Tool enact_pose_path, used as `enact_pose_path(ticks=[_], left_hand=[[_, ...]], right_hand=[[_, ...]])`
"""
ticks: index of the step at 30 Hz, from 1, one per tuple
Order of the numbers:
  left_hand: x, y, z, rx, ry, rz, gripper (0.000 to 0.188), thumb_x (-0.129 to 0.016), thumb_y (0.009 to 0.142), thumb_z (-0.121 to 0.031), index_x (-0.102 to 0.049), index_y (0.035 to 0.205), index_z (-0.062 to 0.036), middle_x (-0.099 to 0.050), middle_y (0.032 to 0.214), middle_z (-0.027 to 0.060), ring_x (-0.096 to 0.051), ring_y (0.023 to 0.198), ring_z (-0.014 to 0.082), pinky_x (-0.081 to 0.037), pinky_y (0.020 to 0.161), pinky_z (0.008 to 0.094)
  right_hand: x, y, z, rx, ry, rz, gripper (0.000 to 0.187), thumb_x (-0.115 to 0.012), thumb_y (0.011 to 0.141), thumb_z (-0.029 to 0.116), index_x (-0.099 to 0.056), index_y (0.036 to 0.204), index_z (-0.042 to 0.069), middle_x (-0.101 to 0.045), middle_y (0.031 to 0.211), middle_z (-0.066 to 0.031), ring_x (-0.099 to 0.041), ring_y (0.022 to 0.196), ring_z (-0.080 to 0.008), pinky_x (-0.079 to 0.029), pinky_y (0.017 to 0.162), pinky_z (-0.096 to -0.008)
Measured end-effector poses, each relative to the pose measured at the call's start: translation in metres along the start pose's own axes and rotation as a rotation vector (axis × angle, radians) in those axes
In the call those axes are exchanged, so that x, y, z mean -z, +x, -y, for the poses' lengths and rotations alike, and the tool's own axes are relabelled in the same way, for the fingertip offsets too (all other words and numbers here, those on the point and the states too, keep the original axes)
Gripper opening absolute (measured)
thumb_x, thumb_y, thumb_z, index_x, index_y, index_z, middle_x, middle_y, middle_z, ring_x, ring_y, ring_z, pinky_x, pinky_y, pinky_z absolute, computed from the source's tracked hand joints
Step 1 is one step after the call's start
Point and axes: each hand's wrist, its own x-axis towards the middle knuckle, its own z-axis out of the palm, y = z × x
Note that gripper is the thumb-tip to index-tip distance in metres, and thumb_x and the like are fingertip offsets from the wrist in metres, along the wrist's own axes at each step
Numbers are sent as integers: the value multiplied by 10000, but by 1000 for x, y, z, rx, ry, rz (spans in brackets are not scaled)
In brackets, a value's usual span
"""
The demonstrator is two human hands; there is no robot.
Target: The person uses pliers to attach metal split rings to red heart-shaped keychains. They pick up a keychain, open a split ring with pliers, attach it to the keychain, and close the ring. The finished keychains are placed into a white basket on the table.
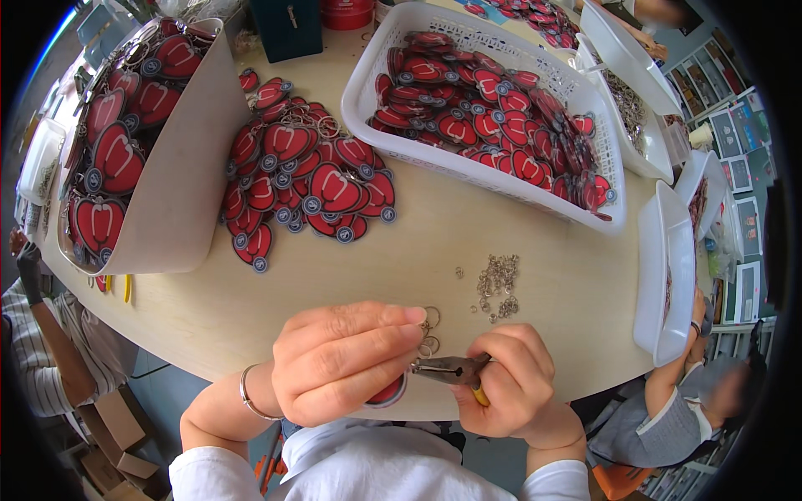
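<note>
You are pinching a red keychain charm (pixel 389 391) in your left hand (pixel 338 361) while your right hand (pixel 511 380), fingers wrapped shut, is gripping pliers (pixel 451 368); keep the jaws square on the ring.

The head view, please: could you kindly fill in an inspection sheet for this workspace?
Surface: pale wooden table, rounded edge.
Job's things: red tag under left hand; pliers in right hand; key rings at the fingertips.
Clutter: heap of red tags; white basket of tags; small metal rings; white trays; card sheet.
Grippers: both hands closed, gripping.
Cables: nothing seen.
Surroundings: other people seated left and right; cardboard boxes on the floor.
</note>
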Motion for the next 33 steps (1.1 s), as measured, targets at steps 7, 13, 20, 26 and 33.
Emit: enact_pose_path(ticks=[7,13,20,26,33], left_hand=[[2,2,0,-23,4,16,172,-695,731,31,-587,857,75,-647,929,208,-687,834,340,-612,667,373],[4,1,1,13,19,52,177,-677,757,-11,-596,885,79,-647,946,216,-689,821,334,-604,653,364],[1,-1,-1,115,68,42,269,-631,666,-15,-622,916,84,-659,956,226,-694,779,308,-595,629,344],[0,3,-6,214,137,20,258,-634,642,63,-635,901,69,-670,913,210,-682,724,263,-559,574,304],[17,13,44,514,581,-95,189,-613,807,67,-623,994,44,-645,960,176,-650,789,310,-526,661,332]], right_hand=[[3,-1,3,22,-49,4,267,-702,453,52,-480,596,16,-560,797,-129,-545,657,-257,-443,488,-346],[4,-3,2,-23,-45,48,250,-716,510,59,-488,605,15,-575,833,-137,-564,692,-268,-454,525,-358],[1,5,-7,-73,-61,26,245,-742,595,90,-516,648,12,-601,917,-137,-583,809,-306,-459,651,-401],[-2,4,-11,-73,-60,33,249,-748,626,112,-520,644,12,-601,926,-138,-576,817,-307,-453,659,-399],[1,2,-16,-97,-117,-42,264,-750,689,149,-527,626,23,-599,928,-129,-572,819,-292,-435,667,-386]])
